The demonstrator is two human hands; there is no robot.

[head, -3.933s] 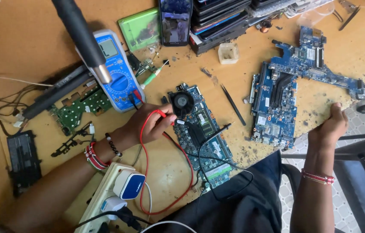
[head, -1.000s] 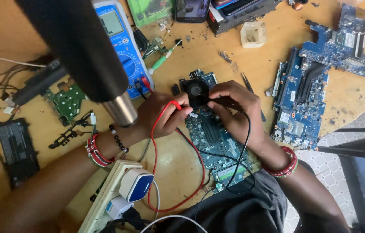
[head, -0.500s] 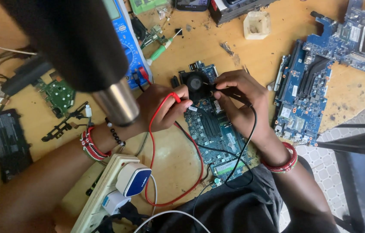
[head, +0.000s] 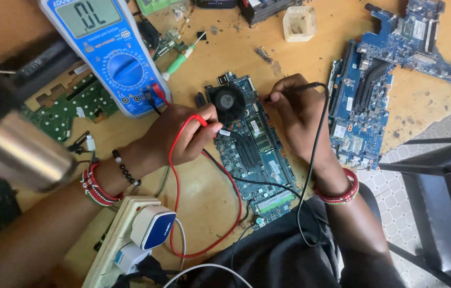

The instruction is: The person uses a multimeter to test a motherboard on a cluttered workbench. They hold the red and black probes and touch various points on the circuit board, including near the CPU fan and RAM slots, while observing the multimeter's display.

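Item: laptop circuit board (head: 254, 152), blue-green, flat on the wooden table (head: 220, 53). Its long axis runs on a diagonal from the round black fan (head: 226, 102) at the far end down toward my lap at the near end.

Red probe (head: 200, 120): pinched in my left hand (head: 180, 134), fingers closed round it, tip pointing right toward the fan's edge. Its red lead (head: 225, 213) loops down toward me and back up.

Black probe (head: 294, 89): gripped in my right hand (head: 300, 114), lying roughly level, tip pointing left just over the board's upper right edge. Its black lead (head: 310, 170) trails down along my wrist.

Blue multimeter (head: 109, 53): far left of the board, both leads plugged in.

Second blue board (head: 361, 106): just right of my right hand, long axis near upright.

Green board (head: 73, 106): left, beside the multimeter.

Power strip (head: 118, 240) with blue adapter (head: 152, 226): near left, below my left wrist.
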